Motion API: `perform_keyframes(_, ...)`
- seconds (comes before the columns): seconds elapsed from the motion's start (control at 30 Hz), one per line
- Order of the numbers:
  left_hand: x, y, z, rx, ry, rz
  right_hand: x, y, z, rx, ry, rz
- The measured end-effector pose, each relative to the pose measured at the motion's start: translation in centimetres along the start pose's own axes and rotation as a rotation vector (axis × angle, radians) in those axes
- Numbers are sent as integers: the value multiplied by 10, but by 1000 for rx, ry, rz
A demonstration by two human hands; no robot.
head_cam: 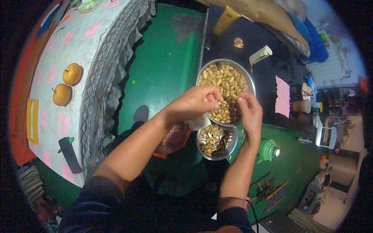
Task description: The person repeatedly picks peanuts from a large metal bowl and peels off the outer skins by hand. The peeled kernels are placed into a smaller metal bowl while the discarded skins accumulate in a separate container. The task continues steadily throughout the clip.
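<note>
A large metal bowl (pixel 253 87) holds many unshelled peanuts (pixel 225 77), some of them dark. Over its near left part is my left hand (pixel 201 100), fingers curled; whether a peanut sits between them is hidden. My right hand (pixel 251 109) hovers at the bowl's right side, thumb and forefinger close together above the peanuts. Anything small in that pinch cannot be made out. Just below stands a smaller metal bowl (pixel 217 158) with broken peanut shells (pixel 212 137). Partly behind my left forearm, a reddish container (pixel 185 139) holds small pinkish-brown kernels (pixel 174 137).
On the left, a table with a patterned cloth (pixel 55 116) bears two round brown fruits (pixel 72 74) and a dark object (pixel 70 155). The black tabletop (pixel 221 43) carries a paper roll (pixel 260 54) and a pink cloth (pixel 282 96). A green thermos (pixel 267 150) stands on the green floor (pixel 157 58).
</note>
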State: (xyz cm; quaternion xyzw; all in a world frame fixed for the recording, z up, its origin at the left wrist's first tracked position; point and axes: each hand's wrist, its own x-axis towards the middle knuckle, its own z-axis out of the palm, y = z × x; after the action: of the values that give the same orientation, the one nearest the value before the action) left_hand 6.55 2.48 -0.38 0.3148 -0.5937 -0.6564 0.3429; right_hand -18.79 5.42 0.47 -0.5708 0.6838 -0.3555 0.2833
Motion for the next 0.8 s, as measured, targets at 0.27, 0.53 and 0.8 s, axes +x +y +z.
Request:
perform_keyframes(0.27, 5, 4, 29, 173, 219, 166, -23, -8, 4, 294, -182, 64)
perform_keyframes(0.53, 9, 16, 40, -3, 233, 134, -33, -33, 17, 615, -20, 189)
perform_keyframes(0.8, 13, 11, 41, 367, 273, 332, -36, -35, 22, 531, 42, 150)
